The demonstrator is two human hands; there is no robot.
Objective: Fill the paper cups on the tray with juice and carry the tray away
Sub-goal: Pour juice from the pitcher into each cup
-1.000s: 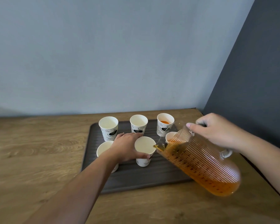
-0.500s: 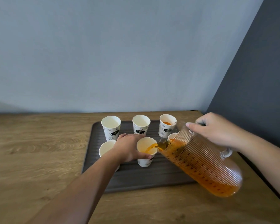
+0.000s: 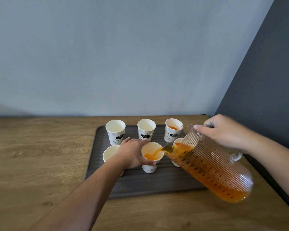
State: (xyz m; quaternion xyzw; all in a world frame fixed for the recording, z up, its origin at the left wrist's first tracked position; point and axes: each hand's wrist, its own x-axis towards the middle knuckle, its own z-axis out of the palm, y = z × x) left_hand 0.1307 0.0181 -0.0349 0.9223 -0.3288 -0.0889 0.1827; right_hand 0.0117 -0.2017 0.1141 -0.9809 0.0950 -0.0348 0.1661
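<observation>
Our left hand (image 3: 132, 153) curls its fingers round the near middle cup (image 3: 149, 169) on the tray (image 3: 140, 185); our right hand (image 3: 223, 132) grips the tilted jug (image 3: 212, 170) by the handle. Juice (image 3: 151, 155) now pools in that cup, empty a second ago; the far right cup (image 3: 172, 135) holds some.

Six paper cups (image 3: 115, 132) on one tray (image 3: 157, 185): three along the tray's far edge, three nearer me. Three of them show juice (image 3: 152, 156). One pitcher (image 3: 210, 167), over the tray's right side.

Juice (image 3: 154, 154) now fills the middle cup (image 3: 151, 157) — deeper.
</observation>
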